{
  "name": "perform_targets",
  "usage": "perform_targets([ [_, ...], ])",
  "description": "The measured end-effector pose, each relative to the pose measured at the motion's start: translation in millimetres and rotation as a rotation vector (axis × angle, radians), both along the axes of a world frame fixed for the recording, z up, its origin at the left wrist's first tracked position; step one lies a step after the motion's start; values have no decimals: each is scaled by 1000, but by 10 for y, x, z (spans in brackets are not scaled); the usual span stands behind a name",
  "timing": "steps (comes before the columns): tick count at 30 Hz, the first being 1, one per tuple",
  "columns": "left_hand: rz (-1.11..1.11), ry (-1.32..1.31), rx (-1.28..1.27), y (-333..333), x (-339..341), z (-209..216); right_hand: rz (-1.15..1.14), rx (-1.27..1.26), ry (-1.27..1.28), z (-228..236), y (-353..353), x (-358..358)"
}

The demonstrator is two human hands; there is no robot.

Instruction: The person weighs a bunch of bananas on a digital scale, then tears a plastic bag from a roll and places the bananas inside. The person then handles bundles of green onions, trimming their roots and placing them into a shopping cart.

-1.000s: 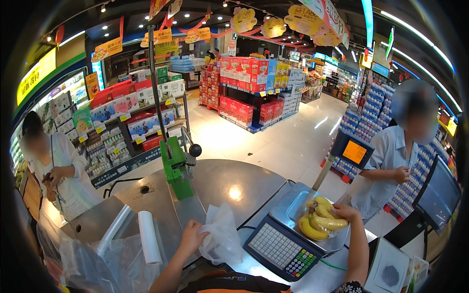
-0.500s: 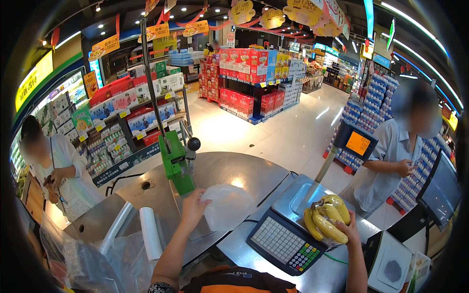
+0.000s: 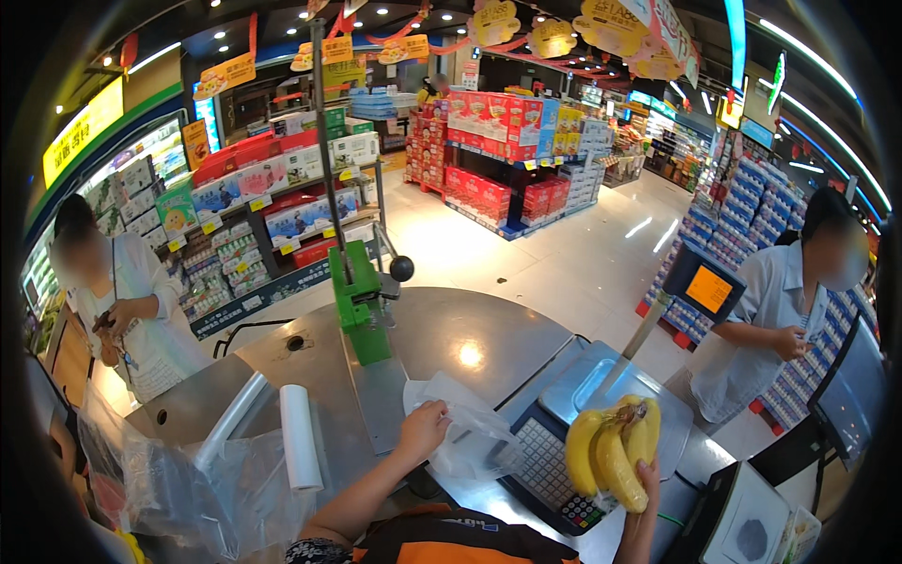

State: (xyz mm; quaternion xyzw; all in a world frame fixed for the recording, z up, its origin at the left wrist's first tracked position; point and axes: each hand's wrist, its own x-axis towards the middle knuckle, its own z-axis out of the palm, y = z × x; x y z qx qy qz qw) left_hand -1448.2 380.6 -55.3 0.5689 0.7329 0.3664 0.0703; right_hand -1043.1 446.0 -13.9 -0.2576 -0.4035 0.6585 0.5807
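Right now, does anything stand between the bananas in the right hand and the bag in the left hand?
Nothing visible does. Between the bananas in the right hand and the bag in the left hand, part of the keypad shows, but it seems to lie lower.

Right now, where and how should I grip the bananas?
Probably by the stem end of the bananas, from the far side: the fruit gathers there into one dark knot pointing forward, while the right hand holds the near right side.
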Motion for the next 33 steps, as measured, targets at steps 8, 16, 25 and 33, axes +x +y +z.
perform_targets([
  [8,54,-1,-32,-30,76,352,418,-325,-106,-19,-467,-1114],
  [16,-47,413,-59,-341,150,560,317,-414,-298,-461,-521,-1526],
  [25,-192,536,-39,-486,262,748,275,-384,-335,-568,-631,-1797],
  [33,-350,564,323,-953,221,606,332,-416,94,-801,-543,-2010],
])
